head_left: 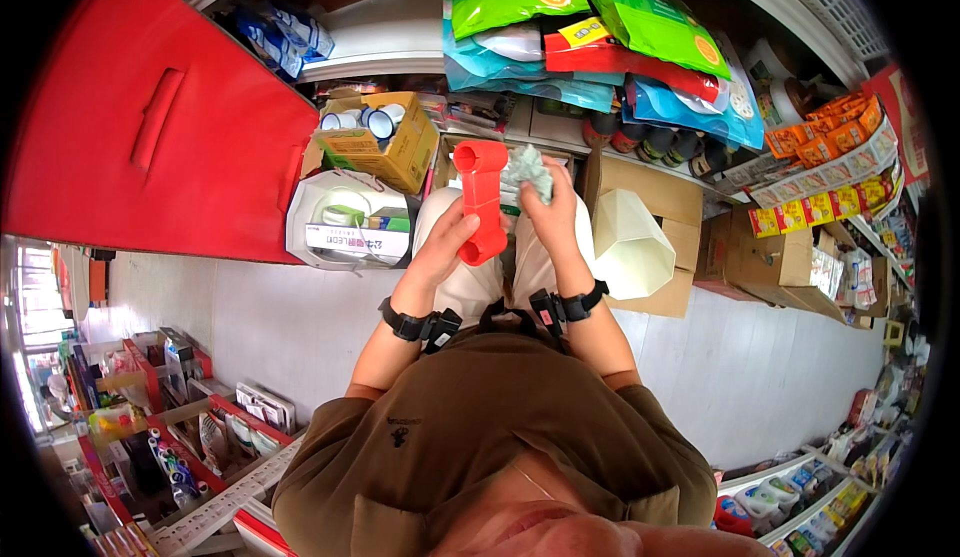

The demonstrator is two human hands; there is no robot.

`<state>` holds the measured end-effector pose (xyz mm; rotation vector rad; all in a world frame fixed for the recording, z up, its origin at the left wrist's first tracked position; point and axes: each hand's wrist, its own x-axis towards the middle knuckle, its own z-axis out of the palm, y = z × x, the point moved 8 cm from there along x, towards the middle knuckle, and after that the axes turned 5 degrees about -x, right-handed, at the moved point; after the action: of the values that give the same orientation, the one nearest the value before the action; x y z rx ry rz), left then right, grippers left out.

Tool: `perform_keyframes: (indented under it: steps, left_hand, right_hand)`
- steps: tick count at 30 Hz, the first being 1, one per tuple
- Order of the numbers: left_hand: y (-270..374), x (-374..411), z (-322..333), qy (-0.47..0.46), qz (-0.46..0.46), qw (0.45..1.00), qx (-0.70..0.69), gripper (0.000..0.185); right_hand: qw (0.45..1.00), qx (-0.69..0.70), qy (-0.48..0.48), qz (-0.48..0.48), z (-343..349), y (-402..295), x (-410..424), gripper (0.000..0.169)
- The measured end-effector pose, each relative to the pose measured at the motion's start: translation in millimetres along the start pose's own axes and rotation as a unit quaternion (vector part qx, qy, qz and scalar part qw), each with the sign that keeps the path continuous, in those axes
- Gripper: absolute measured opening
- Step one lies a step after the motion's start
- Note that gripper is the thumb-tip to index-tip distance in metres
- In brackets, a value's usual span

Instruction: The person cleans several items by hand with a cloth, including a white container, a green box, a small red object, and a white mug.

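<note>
My left hand (445, 246) grips a red plastic object (481, 201) with a rounded, tube-like part at each end and a flat middle. It is held upright over my lap. In my right hand (551, 201) is a crumpled pale grey-green cloth (529, 171), pinched between the fingers just right of the red object's upper end. Cloth and red object are close; whether they touch cannot be told. An open cardboard box behind both hands is partly hidden by them.
On the left stand a yellow carton (409, 141) of enamel mugs and a white container (300, 219) with boxed goods, beside a large red panel (90, 122). A pale octagonal bin (634, 246) lies on cardboard at right. Shelves ahead carry green bags (517, 2) and bottles.
</note>
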<state>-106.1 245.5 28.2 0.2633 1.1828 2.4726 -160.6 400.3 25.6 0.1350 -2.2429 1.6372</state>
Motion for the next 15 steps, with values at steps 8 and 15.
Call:
perform_keyframes:
  steps: [8, 15]
  left_hand:
    - [-10, 5, -38, 0.131, 0.020, 0.985, 0.112, 0.048]
    - [4, 14, -38, 0.139, 0.093, 0.980, 0.109, 0.059]
  right_hand:
    - [0.976, 0.123, -0.172, 0.045, 38, -22, -20, 0.054]
    - [0.892, 0.228, -0.265, 0.286, 55, 31, -34, 0.043]
